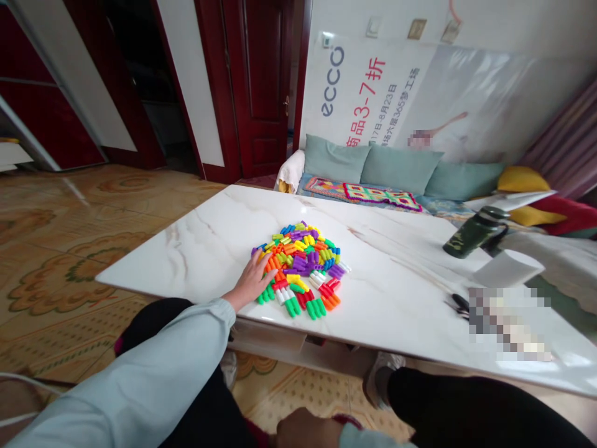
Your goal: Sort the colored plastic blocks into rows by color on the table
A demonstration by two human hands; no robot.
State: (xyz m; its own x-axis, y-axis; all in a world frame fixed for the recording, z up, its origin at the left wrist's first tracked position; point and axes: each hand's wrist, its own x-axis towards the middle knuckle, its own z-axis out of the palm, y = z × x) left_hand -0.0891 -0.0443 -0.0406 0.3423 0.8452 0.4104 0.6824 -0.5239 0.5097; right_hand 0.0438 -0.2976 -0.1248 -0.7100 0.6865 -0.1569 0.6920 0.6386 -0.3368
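A heap of small coloured plastic pieces [303, 264] lies on the white marbled table [186, 255]. My left hand [252, 280] rests at the heap's left edge, beside orange and green pieces, with its fingers apart and no piece visibly gripped. Near the front of the heap, red, white, green and orange pieces sit in short rows. Low at the bottom of the view, below the table's edge, my right hand [308, 429] is near my lap; its fingers are curled and mostly hidden, so whether it holds anything does not show.
Toward the table's right stands a tilted-looking dark green bottle [476, 231] by a white paper-like roll [510, 267]. A black-handled item [461, 303] lies nearer the front right, partly blurred out. Behind the table is a sofa with pale green cushions [401, 167].
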